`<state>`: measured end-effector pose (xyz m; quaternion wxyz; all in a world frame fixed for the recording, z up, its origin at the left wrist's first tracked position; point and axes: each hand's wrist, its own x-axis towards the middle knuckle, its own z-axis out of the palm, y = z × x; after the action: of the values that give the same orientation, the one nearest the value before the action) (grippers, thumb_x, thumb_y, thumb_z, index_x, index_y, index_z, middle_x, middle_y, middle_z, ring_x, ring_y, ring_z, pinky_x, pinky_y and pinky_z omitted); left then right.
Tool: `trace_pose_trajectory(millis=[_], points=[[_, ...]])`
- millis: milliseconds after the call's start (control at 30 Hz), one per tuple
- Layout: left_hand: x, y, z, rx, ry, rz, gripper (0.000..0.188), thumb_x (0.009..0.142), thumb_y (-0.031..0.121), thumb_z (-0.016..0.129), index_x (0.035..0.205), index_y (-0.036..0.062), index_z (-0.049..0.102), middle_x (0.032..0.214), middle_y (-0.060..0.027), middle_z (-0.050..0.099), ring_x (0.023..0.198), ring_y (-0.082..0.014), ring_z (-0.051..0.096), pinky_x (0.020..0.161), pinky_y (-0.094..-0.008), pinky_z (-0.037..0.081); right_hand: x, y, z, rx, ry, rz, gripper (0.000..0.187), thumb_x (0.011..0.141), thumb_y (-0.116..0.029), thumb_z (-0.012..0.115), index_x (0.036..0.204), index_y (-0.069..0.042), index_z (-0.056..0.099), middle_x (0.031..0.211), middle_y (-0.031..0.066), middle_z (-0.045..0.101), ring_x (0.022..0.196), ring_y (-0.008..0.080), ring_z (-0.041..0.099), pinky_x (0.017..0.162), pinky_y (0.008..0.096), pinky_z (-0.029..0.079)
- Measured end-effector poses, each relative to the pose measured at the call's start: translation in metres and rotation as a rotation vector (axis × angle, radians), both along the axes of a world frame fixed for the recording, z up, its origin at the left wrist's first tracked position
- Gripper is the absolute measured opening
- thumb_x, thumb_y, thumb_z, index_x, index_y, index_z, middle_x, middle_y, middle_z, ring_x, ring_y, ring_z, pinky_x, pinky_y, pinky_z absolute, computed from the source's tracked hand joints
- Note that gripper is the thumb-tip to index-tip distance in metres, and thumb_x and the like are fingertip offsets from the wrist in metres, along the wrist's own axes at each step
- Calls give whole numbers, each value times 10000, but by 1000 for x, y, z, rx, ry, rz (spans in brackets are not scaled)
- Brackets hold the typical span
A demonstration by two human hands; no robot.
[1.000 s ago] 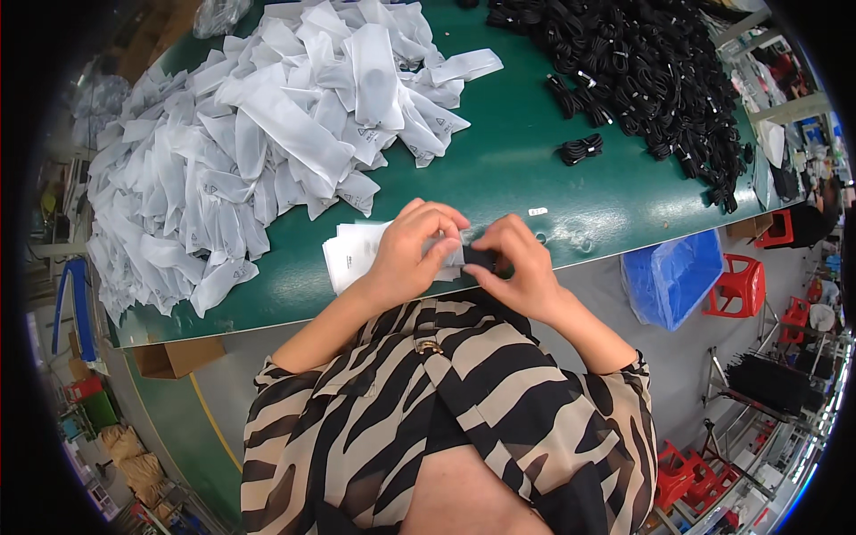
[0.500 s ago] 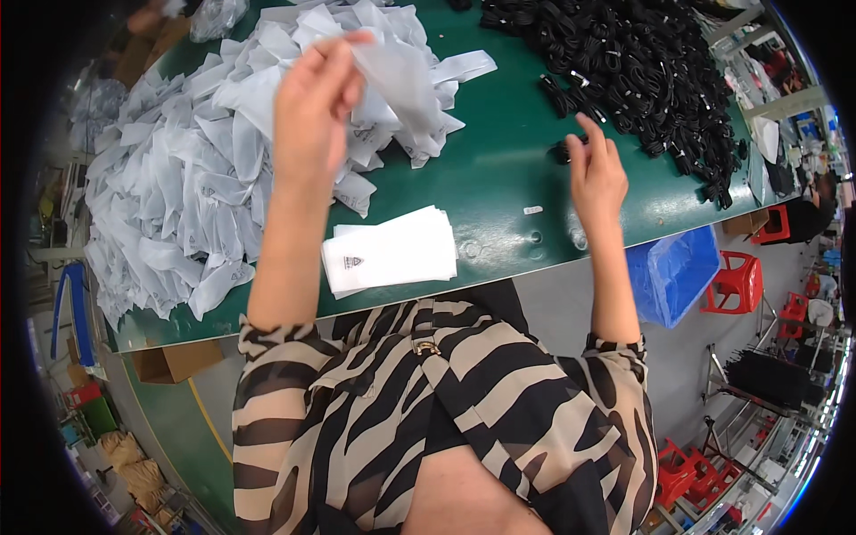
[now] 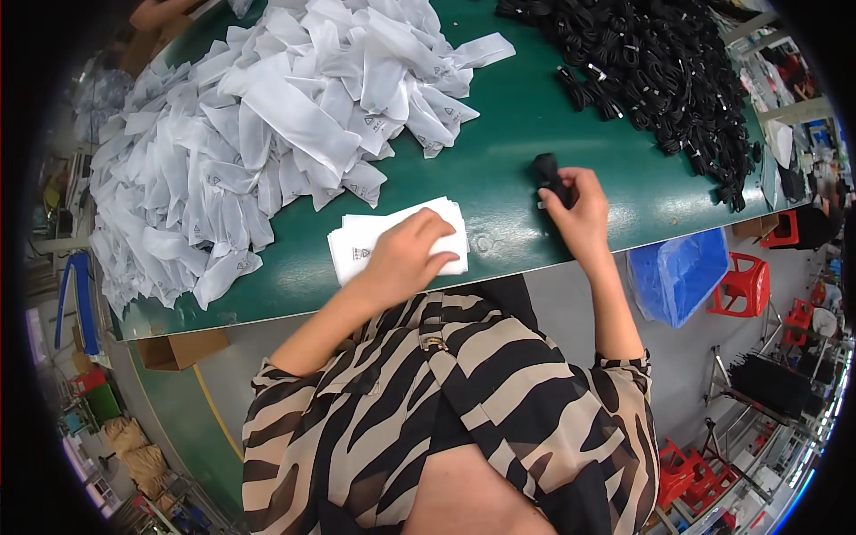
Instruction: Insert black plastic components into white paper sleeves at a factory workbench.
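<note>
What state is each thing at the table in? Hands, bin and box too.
Left hand: over the white stack, thumb and fingers apart.
Right hand: closed on a cable bundle.
Cable bundle: coiled, in the right hand.
White stack: flat, edges slightly uneven.
White bag pile: heaped loosely, overlapping.
Black cable pile: coiled in bundles, heaped.
Blue bin: open-topped.
Cardboard box: open, partly under the table edge.

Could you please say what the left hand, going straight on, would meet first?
Past the white bag stack, the left hand would probably meet the bundled black cable in the right hand, though heights are unclear.
</note>
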<state>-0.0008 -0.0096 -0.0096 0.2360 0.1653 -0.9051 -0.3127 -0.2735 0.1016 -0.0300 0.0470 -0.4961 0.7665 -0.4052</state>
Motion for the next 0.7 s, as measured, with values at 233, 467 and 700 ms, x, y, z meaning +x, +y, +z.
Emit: trace_pose_trajectory(millis=[233,467,700], points=[[-2,14,-10,53,43,96,104,831,19,707,873,9,612,845,-102,569,720,-255,577,656,-348,473,63,18,28,-21,-36,269,329,819,-61,774,1090,-12,593,915,93,563,679,188,559,574,294,466],[0,11,-5,468,71,176,59,879,-36,653,894,-14,600,863,-61,594,689,-138,519,636,-255,436,76,26,42,84,29,412,338,797,-51,780,1119,-91,686,881,97,531,676,236,586,582,324,507],[-6,10,1,407,163,48,64,875,-26,658,898,-7,602,909,-65,613,740,-154,548,647,-255,451,71,22,42,217,-255,517,327,790,-49,795,1098,-79,690,908,69,538,725,171,586,628,304,504]])
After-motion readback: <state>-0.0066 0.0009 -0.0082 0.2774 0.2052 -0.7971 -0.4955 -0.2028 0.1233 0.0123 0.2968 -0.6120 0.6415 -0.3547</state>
